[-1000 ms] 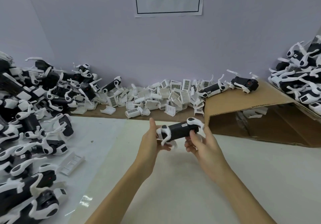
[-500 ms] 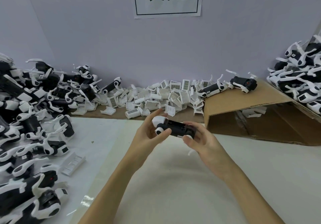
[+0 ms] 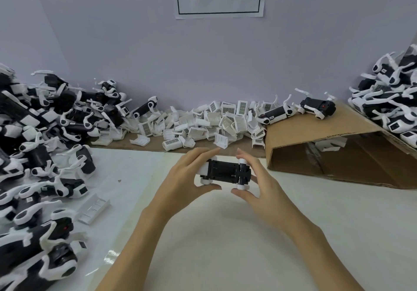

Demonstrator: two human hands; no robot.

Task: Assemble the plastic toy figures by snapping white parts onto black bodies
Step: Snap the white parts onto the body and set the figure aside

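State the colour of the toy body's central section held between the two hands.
Black, with white parts at its ends; the toy body shows best in the head view.

- Left hand [image 3: 180, 179]: bare, no glove, ring or wristband; slender fingers with short, unpainted nails.
- Right hand [image 3: 259, 191]: bare likewise, no ring or watch at the wrist; nails short and plain.
- Left forearm [image 3: 140, 241]: uncovered from the wrist down to the lower edge of the view; no sleeve or cuff visible.
- Right forearm [image 3: 316, 252]: uncovered over the same stretch; no sleeve, strap or marking visible.
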